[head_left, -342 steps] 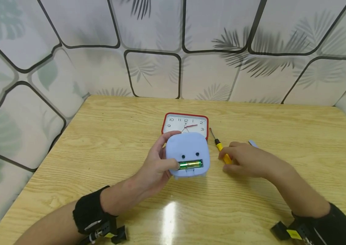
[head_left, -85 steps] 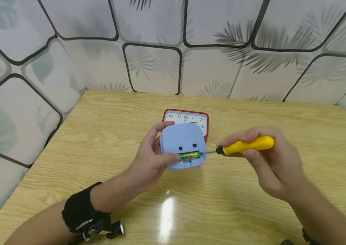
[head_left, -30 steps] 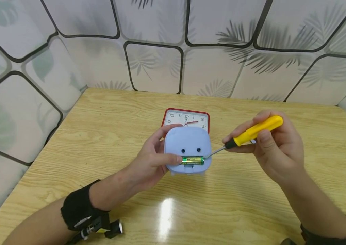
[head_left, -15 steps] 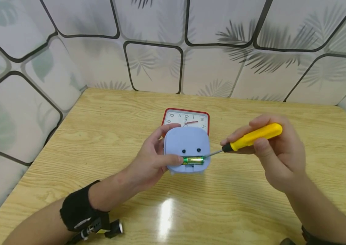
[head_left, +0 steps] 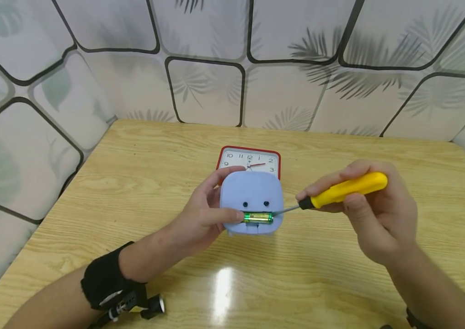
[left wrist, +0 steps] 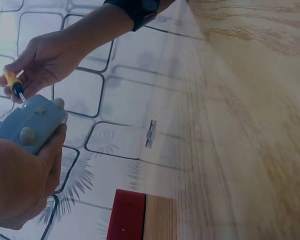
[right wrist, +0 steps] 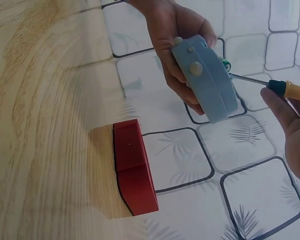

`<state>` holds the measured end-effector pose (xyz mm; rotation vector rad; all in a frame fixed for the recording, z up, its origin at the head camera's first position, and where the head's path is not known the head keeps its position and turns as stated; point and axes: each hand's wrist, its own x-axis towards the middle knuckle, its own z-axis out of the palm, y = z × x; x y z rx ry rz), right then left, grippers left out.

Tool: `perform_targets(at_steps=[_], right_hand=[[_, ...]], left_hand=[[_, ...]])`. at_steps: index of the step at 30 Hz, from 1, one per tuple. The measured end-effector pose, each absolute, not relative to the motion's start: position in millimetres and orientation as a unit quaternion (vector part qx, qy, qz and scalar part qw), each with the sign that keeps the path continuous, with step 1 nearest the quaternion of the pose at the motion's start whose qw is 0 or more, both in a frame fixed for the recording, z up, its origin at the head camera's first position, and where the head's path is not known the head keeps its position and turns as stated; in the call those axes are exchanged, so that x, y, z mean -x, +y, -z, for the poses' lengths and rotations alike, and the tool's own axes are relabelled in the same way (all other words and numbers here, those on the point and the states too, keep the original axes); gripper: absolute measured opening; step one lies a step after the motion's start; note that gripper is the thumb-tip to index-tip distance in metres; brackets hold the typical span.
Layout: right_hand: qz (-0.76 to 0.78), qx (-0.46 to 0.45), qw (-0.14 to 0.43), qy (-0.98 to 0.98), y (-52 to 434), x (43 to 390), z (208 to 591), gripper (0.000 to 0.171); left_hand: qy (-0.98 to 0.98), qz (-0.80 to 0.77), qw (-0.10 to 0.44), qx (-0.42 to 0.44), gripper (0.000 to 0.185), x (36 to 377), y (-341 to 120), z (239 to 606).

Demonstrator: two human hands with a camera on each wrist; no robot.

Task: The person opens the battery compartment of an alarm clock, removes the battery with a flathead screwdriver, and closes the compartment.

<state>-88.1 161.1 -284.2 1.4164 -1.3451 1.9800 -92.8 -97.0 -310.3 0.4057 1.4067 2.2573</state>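
Note:
My left hand [head_left: 203, 217] grips a light-blue alarm clock [head_left: 250, 189], its back facing me, with two dark knobs showing. The left thumb lies over the left end of a green-gold battery [head_left: 259, 218] in the uncovered compartment. A yellow-handled screwdriver [head_left: 347, 189] is held by my right hand [head_left: 382, 219], between thumb and fingers. Its thin shaft reaches the battery's right end; the exact tip contact is too small to tell. In the right wrist view the blue clock [right wrist: 205, 80] is seen from below, the battery's green end [right wrist: 226, 65] sticking out at the compartment.
A red-framed square clock [head_left: 232, 157] lies face up behind the blue one, partly covered by it. On the wood-grain table [head_left: 154, 183], the left wrist view shows a small grey-blue piece [left wrist: 149, 134]. A patterned wall stands behind the table.
Earlier my right hand touched the screwdriver on the table; it has since picked it up and brought the tip to the battery. Over the last second the handle has dipped and shifted slightly right.

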Motion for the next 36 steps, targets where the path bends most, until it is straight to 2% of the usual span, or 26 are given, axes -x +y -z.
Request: perform_targets(at_steps=[5, 11, 23, 36], right_hand=[[-0.756, -0.496, 0.107, -0.413, 164.0, 91.8, 283.4, 0.025], [-0.781, -0.495, 0.066, -0.374, 164.9, 93.3, 282.0, 0.025], [-0.795, -0.480, 0.051, -0.367, 159.1, 91.4, 274.5, 0.025], [-0.789, -0.464, 0.065, -0.397, 162.1, 91.5, 273.7, 0.027]], left_hand=[[0.490, -0.825, 0.227, -0.168, 0.081, 94.0, -98.0, 311.5], [0.475, -0.829, 0.233, -0.181, 0.080, 94.6, -99.1, 311.0], [0.476, -0.831, 0.231, -0.173, 0.077, 95.4, -99.6, 309.7], [0.500, -0.823, 0.227, -0.147, 0.078, 96.1, -100.1, 309.2]])
